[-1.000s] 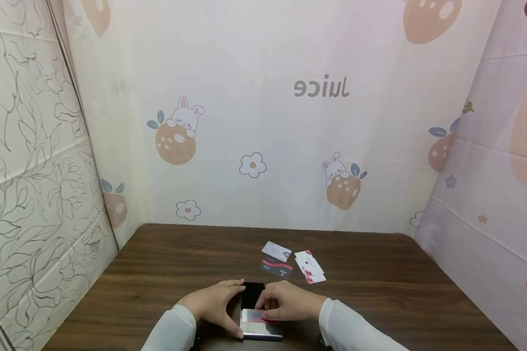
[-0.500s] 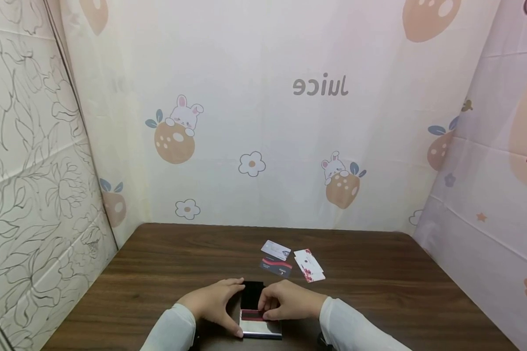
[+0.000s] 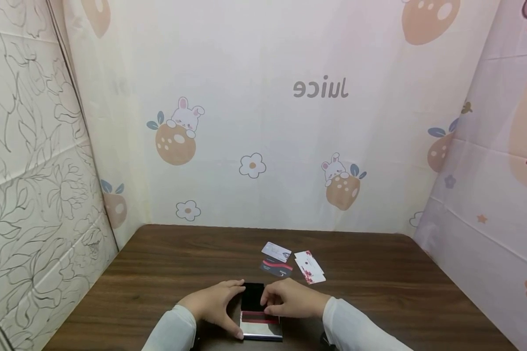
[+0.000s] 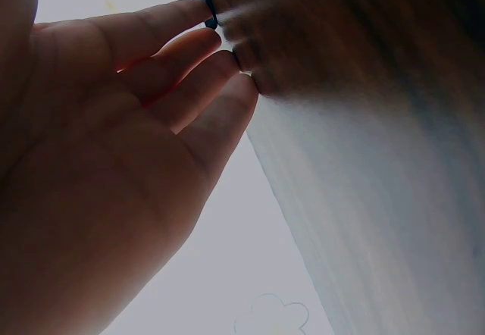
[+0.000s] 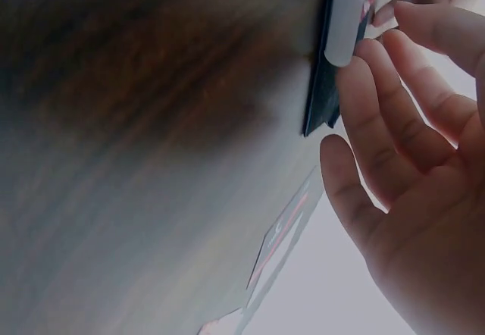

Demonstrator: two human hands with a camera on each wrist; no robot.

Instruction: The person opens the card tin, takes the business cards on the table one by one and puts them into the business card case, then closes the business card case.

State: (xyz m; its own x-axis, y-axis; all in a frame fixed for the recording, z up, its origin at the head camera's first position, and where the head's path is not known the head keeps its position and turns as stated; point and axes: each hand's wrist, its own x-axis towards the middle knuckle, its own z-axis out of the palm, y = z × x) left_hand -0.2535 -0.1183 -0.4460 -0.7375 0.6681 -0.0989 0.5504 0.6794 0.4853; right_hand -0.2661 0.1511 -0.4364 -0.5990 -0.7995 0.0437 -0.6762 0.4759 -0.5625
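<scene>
An opened card case (image 3: 261,336) lies at the near middle of the table in the head view, its black lid (image 3: 252,296) folded back away from the person. Inside it shows a dark card (image 3: 260,317) with red stripes, above a pale, shiny lower part. My left hand (image 3: 215,303) spans the case's left side, thumb at the near corner and fingertips by the lid's edge; its fingers are fairly straight in the left wrist view. Over the right side sits my right hand (image 3: 293,298), fingers loosely bent, fingertips right at the case's edge in the right wrist view.
Beyond the case lie a pale card (image 3: 276,251), a dark card with a red stripe (image 3: 275,268) and white cards with red flowers (image 3: 309,267). The brown wooden table (image 3: 193,253) ends at a printed curtain (image 3: 263,122), with more curtains at both sides.
A second ago my right fingers were on a card over the case, with a pale strip showing; now the red-striped dark band shows there. The right hand has shifted slightly rightward; the left stays put.
</scene>
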